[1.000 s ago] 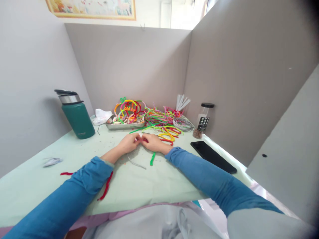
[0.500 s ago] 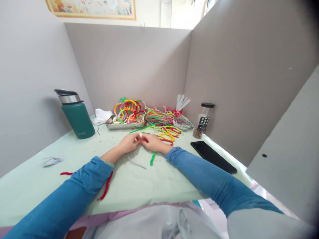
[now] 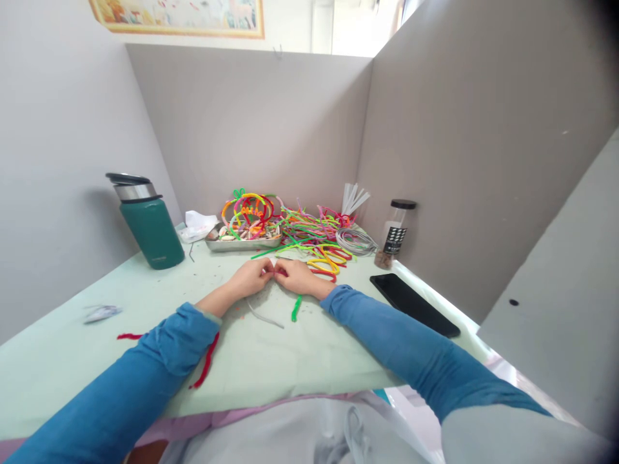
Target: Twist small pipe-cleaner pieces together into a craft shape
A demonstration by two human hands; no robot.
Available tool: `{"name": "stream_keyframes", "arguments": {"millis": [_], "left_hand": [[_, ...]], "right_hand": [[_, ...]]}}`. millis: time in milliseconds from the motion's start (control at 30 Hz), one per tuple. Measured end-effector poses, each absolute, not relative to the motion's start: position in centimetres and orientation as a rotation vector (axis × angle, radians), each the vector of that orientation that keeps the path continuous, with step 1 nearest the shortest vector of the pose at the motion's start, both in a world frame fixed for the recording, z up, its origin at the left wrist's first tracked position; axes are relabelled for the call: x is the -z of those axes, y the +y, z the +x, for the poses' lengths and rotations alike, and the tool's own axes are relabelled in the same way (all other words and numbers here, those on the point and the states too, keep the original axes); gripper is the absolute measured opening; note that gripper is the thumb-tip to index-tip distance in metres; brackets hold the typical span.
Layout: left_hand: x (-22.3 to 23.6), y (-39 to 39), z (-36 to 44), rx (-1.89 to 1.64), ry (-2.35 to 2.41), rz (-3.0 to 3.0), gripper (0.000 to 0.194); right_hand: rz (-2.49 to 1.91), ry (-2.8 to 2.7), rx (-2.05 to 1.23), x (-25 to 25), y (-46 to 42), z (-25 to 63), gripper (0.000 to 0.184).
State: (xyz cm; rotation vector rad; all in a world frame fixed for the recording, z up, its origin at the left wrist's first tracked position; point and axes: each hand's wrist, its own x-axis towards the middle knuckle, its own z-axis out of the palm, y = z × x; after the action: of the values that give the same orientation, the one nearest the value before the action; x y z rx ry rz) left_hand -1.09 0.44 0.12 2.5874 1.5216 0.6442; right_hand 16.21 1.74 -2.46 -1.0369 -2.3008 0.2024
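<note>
My left hand [image 3: 249, 278] and my right hand [image 3: 298, 277] meet fingertip to fingertip on the pale green table [image 3: 271, 348]. Both pinch a small red pipe cleaner piece [image 3: 275, 273] between them, most of it hidden by the fingers. A green pipe cleaner [image 3: 296, 308] pokes out from under my right wrist. A white wire [image 3: 264, 316] lies just below my hands. A long red pipe cleaner [image 3: 206, 362] runs under my left sleeve.
A metal tray [image 3: 242, 244] of bits and a heap of coloured pipe cleaners [image 3: 309, 235] lie behind my hands. A green flask [image 3: 147, 222] stands at left, a jar [image 3: 394, 235] and black phone [image 3: 413, 304] at right. Grey partition walls enclose the table.
</note>
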Motion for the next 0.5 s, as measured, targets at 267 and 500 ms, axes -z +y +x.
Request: {"name": "stream_keyframes", "arguments": {"millis": [267, 500], "left_hand": [[-0.03, 0.54, -1.14, -0.644, 1.518, 2.593, 0.019], [-0.03, 0.55, -1.13, -0.626, 1.524, 2.601, 0.017]], "right_hand": [[-1.043, -2.300, -0.208, 2.50, 1.76, 16.24, 0.013], [-1.036, -2.303, -0.213, 2.49, 1.78, 16.23, 0.012]]}}
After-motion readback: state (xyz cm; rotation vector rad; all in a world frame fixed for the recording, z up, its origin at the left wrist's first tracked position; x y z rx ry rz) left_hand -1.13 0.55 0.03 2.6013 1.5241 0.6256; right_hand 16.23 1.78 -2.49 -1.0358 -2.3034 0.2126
